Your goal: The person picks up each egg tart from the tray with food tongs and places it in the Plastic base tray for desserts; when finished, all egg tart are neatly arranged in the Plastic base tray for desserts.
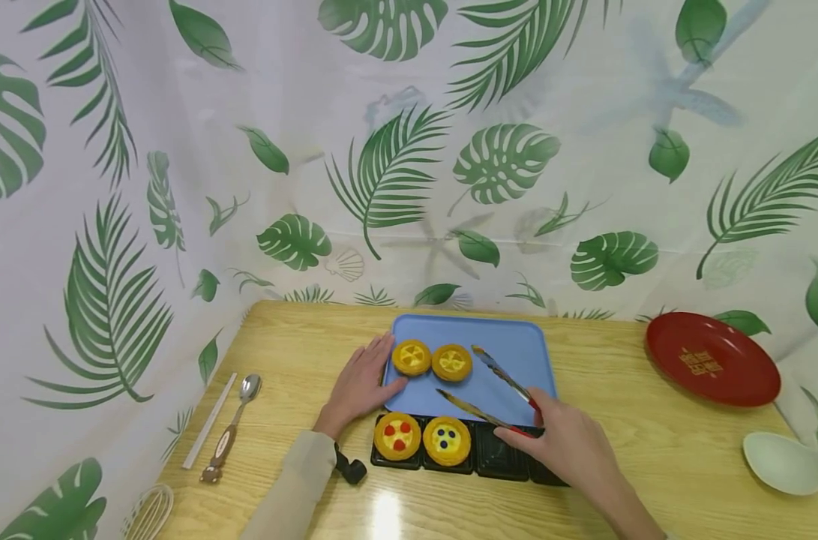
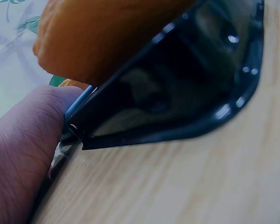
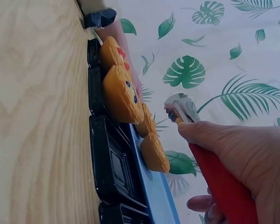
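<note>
My left hand (image 1: 364, 379) rests on the left edge of a blue tray (image 1: 510, 341), its fingers straight; the thumb lies over the tray's near left part. Two egg tarts with yellow fruit pieces, one on the left (image 1: 411, 358) and one beside it (image 1: 452, 363), sit on that tray. In my right hand (image 1: 573, 442) I grip red-handled metal tongs (image 3: 219, 182), their arms spread apart over the tray, right of the tarts, with nothing between them. A black compartment tray (image 1: 501, 452) lies along the blue tray's near side, holding a red-berry tart (image 1: 397, 436) and a blueberry tart (image 1: 447, 441) in its left compartments.
On the left lie a white stick (image 1: 209, 424), a spoon with a bear-ended handle (image 1: 228, 435) and a whisk (image 1: 148, 514). At the right are a red oval plate (image 1: 712, 360) and a pale green ladle (image 1: 786, 463). A leaf-patterned curtain (image 1: 409, 285) hangs behind the wooden table.
</note>
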A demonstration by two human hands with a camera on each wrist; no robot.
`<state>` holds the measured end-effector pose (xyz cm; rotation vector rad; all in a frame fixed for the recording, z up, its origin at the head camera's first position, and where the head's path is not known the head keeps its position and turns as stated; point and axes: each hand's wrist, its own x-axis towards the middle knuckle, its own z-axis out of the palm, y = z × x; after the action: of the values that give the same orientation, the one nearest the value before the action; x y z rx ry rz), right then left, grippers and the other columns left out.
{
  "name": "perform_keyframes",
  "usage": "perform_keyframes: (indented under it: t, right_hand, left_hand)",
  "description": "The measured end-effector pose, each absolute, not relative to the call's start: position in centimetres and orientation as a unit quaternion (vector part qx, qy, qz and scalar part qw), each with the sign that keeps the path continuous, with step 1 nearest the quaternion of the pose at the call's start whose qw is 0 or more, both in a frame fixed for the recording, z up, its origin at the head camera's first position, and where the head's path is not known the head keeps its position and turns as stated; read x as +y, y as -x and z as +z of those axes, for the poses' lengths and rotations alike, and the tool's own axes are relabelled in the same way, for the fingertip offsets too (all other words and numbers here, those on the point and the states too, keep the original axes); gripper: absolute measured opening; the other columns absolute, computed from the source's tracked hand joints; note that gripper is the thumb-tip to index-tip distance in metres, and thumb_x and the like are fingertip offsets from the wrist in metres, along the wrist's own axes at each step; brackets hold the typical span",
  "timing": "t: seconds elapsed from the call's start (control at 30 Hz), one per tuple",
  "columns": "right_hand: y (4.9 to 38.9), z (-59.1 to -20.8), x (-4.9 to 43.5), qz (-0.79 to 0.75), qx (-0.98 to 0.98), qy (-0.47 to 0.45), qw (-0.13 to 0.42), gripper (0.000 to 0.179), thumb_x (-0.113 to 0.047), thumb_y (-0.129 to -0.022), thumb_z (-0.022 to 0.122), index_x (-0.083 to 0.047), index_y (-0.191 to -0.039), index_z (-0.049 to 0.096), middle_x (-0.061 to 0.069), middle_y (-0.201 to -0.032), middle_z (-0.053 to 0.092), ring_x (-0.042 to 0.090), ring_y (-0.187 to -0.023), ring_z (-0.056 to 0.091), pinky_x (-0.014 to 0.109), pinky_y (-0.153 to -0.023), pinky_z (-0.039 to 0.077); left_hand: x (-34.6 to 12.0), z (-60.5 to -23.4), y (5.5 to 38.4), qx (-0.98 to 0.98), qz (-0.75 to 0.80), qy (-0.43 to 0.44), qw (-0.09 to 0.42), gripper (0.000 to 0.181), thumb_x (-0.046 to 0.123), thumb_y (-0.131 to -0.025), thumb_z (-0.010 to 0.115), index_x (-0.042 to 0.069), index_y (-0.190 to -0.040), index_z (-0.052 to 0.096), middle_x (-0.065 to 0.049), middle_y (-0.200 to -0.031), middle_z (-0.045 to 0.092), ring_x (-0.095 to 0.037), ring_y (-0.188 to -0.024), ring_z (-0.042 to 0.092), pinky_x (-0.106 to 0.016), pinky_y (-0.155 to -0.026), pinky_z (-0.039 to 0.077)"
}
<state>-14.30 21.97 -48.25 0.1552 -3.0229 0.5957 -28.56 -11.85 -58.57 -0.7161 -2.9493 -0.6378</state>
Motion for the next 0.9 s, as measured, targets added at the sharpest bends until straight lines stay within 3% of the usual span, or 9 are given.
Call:
perform_keyframes:
  t: [0.27,0.53,0.7,0.9]
  right_hand:
    - [16.3,-48.4,21.9,0.183,-0.982,-0.041,0.02,0.076,-0.068,-0.081,0.078,-0.004,-0.12,0.065,-0.002,-0.074,0.055,0.016,-0.055,0.045,0.031,-0.046,0.034]
    - [16.8,-49.7,21.9,0.186,-0.981,-0.044,0.028,0.062,-0.067,-0.081,0.079,-0.011,-0.094,0.058,-0.002,-0.071,0.052,0.016,-0.055,0.044,0.031,-0.045,0.033]
    - [17.2,-50.7,22.0,0.189,-0.981,-0.042,0.032,0.063,-0.065,-0.083,0.078,-0.008,-0.104,0.061,-0.002,-0.071,0.053,0.015,-0.054,0.045,0.031,-0.044,0.035]
    - [17.5,-51.7,21.7,0.173,-0.984,-0.045,0.02,0.084,-0.066,-0.084,0.076,0.001,-0.133,0.061,0.0,-0.073,0.055,0.015,-0.055,0.048,0.031,-0.042,0.038]
  left_hand:
    - [-11.8,-58.7,28.7,-0.951,-0.205,0.229,0.027,0.094,0.067,-0.099,0.049,0.012,-0.168,0.018,-0.003,-0.173,0.022,-0.024,-0.16,0.02,-0.046,-0.13,0.016]
    - [-11.8,-58.7,28.2,-0.948,-0.213,0.234,0.028,0.094,0.066,-0.099,0.05,0.01,-0.168,0.02,-0.005,-0.173,0.022,-0.026,-0.16,0.021,-0.048,-0.13,0.017]
    - [-11.9,-58.7,28.2,-0.95,-0.208,0.232,0.032,0.093,0.066,-0.099,0.05,0.01,-0.168,0.02,-0.004,-0.173,0.022,-0.026,-0.16,0.021,-0.048,-0.129,0.018]
    - [-11.9,-58.8,28.5,-0.95,-0.202,0.234,0.034,0.093,0.067,-0.099,0.049,0.011,-0.168,0.02,-0.003,-0.173,0.022,-0.025,-0.16,0.021,-0.047,-0.129,0.018]
